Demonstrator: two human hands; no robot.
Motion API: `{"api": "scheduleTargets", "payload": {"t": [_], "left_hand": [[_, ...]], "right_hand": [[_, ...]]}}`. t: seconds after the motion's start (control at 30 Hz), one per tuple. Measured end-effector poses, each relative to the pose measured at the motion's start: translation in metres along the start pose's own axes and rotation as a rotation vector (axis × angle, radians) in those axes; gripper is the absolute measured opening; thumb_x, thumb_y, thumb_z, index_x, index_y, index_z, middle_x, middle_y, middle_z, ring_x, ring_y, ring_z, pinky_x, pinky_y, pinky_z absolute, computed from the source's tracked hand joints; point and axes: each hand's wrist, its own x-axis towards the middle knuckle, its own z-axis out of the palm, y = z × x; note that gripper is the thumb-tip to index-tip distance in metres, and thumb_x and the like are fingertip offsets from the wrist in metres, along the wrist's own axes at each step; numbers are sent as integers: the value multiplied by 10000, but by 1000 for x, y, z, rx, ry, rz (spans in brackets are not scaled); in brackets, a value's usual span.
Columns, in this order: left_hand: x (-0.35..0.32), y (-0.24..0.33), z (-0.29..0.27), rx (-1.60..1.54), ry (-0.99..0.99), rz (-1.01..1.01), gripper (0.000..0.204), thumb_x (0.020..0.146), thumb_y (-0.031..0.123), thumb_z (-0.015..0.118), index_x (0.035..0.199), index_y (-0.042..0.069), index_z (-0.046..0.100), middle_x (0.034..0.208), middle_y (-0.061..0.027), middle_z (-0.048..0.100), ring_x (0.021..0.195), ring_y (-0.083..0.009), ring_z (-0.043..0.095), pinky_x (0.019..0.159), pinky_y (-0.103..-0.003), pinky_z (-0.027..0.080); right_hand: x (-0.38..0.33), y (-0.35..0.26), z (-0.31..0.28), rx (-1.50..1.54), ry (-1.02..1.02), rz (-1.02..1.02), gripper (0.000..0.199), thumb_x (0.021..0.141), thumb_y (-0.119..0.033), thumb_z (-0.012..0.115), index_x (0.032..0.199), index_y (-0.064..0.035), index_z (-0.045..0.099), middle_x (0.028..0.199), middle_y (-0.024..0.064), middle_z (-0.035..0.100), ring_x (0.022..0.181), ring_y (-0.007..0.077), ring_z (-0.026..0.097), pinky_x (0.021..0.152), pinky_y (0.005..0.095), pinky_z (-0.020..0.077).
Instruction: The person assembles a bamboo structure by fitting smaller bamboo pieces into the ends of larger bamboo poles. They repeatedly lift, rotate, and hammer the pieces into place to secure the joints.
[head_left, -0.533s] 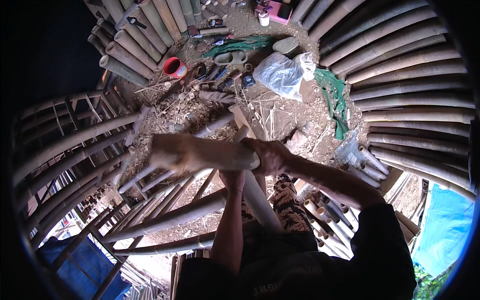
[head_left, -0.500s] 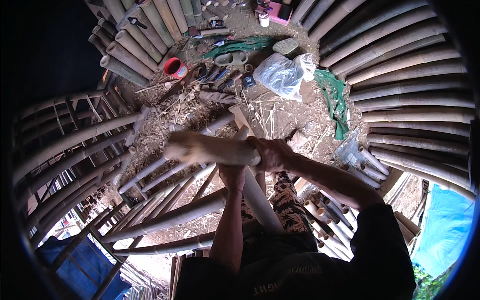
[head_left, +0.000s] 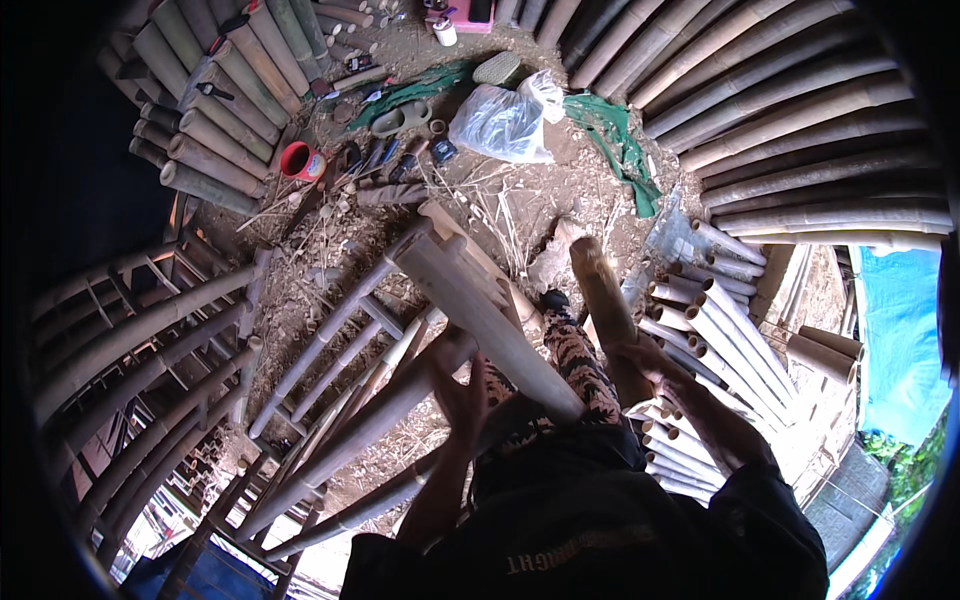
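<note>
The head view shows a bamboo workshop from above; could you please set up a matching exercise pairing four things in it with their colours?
Things:
1. cup on the ground beside the stacked poles
2. plastic bag near the top of the yard
3. cloth just right of that bag
4. tarpaulin at the right edge

Colours:
A. green
B. blue
C. red
D. clear whitish

Pairs: 1-C, 2-D, 3-A, 4-B
</note>
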Motion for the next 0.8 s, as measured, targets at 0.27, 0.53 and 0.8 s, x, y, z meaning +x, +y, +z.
{"api": "scheduleTargets", "payload": {"t": [0.27, 0.53, 0.8], "left_hand": [[-63, 1, 43, -392, -474, -311, 745, 755, 258, 795, 1299, -90, 423, 1251, -237, 538, 1161, -344, 557, 981, -424, 459], [-30, -45, -69, 743, 54, 182, 793, 671, 158, 760, 1362, 2, 404, 1346, -206, 431, 1281, -373, 384, 1106, -502, 294], [-1, -212, -249, 775, -234, 319, 833, 504, 382, 883, 1209, 108, 534, 1064, -153, 621, 983, -344, 606, 843, -464, 483]], "right_hand": [[-14, 16, 44, -316, -123, -67, 331, 774, -252, 788, 972, 2, 712, 883, 96, 711, 802, 149, 675, 728, 311, 547], [-15, 36, 74, -230, -165, -153, 651, 720, -307, 818, 1243, -49, 528, 965, 157, 690, 825, 277, 673, 763, 405, 543], [-101, 50, 150, -654, 2, -494, 818, 714, -324, 805, 1363, -77, 373, 1056, 217, 662, 938, 370, 656, 824, 463, 530]]}}
